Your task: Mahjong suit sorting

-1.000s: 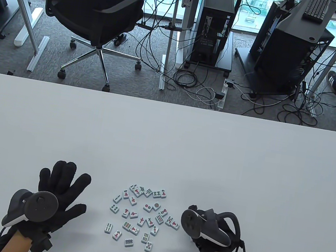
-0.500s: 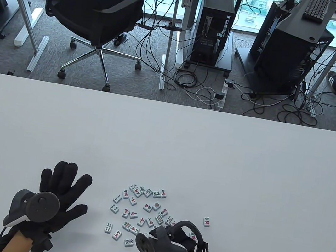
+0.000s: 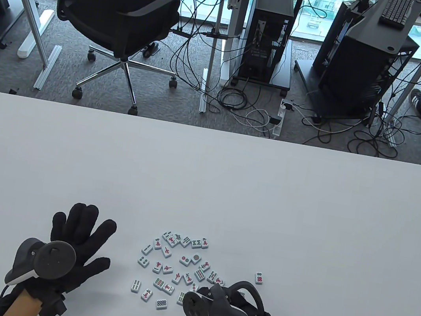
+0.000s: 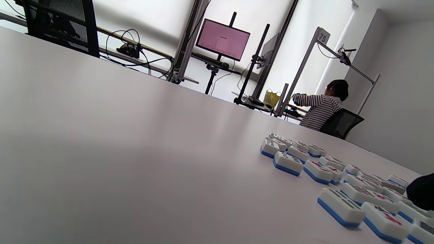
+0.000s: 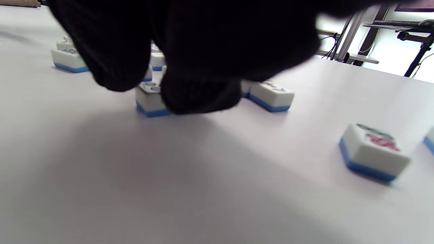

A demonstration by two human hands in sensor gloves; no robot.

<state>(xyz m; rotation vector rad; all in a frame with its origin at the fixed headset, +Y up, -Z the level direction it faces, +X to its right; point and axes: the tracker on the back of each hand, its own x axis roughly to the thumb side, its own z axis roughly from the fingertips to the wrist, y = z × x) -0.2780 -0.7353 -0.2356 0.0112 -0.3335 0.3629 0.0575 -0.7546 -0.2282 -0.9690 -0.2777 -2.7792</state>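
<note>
Mahjong tiles (image 3: 173,268) cluster near tabletop (image 3: 230,185) front edge; right hand (image 3: 228,309) apparently pinches one; left hand (image 3: 72,248) flat, spread.

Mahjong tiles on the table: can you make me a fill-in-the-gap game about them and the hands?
1. The left hand lies flat with its fingers ____.
2. The right hand has its fingers on a ____.
3. One lone tile sits to the ____ of the cluster in the table view.

Missing words: spread; tile; right

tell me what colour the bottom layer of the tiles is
Blue under a white top, clearest on the tiles in the left wrist view.
</note>
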